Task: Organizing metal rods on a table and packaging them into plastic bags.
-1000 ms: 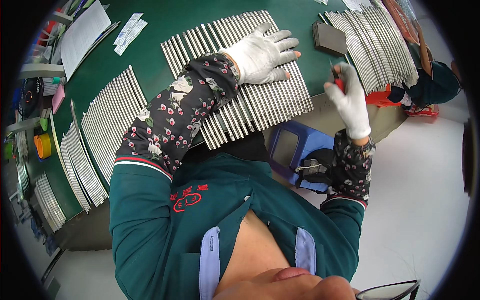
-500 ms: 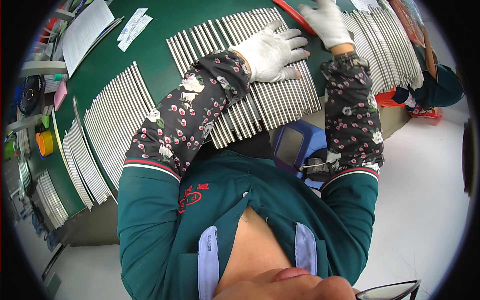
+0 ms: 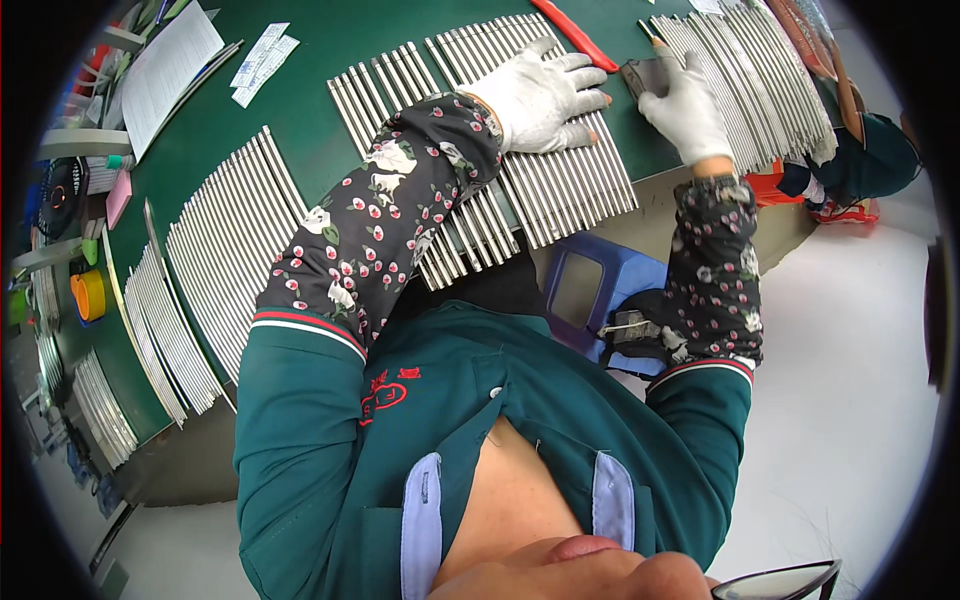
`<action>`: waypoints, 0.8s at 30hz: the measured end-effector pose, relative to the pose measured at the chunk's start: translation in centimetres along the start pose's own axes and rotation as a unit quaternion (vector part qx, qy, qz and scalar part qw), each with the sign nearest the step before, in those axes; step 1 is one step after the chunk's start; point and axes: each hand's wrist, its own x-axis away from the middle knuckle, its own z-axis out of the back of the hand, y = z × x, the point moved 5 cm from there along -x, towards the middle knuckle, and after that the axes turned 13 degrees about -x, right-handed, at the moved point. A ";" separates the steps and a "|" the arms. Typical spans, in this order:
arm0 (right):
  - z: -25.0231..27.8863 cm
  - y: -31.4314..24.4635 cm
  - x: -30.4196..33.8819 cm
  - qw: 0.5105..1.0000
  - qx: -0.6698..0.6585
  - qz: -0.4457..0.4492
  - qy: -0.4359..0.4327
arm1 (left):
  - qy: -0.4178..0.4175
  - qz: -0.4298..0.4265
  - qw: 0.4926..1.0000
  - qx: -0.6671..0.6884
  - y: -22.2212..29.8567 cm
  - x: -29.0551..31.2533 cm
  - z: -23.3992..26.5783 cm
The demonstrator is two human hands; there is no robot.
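Observation:
My left hand [image 3: 540,100], in a white glove with bare fingertips, lies flat with fingers spread on a row of slim silver metal strips [image 3: 575,200]. In a matching glove, my right hand [image 3: 690,115] has its thumb and fingers around a dark grey block [image 3: 648,78]. That hand is beside another row of metal strips [image 3: 755,90] on the right. Between my hands, toward the far side, lies a long curved red thing [image 3: 580,38]; its kind I cannot make out.
More metal strips [image 3: 235,230] lie in rows at left on the green table [image 3: 320,45]. Paper slips [image 3: 262,60], a white sheet [image 3: 170,70] and a yellow tape roll [image 3: 88,292] are farther left. A blue plastic stool [image 3: 625,275] stands below the table edge. Another person [image 3: 875,165] is at far right.
My right hand has come back from beside the red thing, toward me and slightly right, and the dark block now shows in its grip. My left hand stays spread on the strips.

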 end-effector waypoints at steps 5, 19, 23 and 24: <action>3.0 -0.5 5.7 0.979 -0.196 0.032 0.041 | -0.009 -0.003 1.000 0.002 0.2 0.3 0.1; 6.9 -8.7 18.1 0.946 -0.256 0.187 0.065 | -0.004 -0.010 1.000 -0.004 1.3 -1.7 -0.6; 5.2 2.6 18.6 0.983 -0.104 -0.051 0.140 | -0.006 -0.012 1.000 0.015 2.0 -2.1 -0.3; 6.2 1.0 18.2 0.981 -0.102 -0.019 0.164 | 0.002 -0.014 1.000 0.011 1.6 -2.3 -0.6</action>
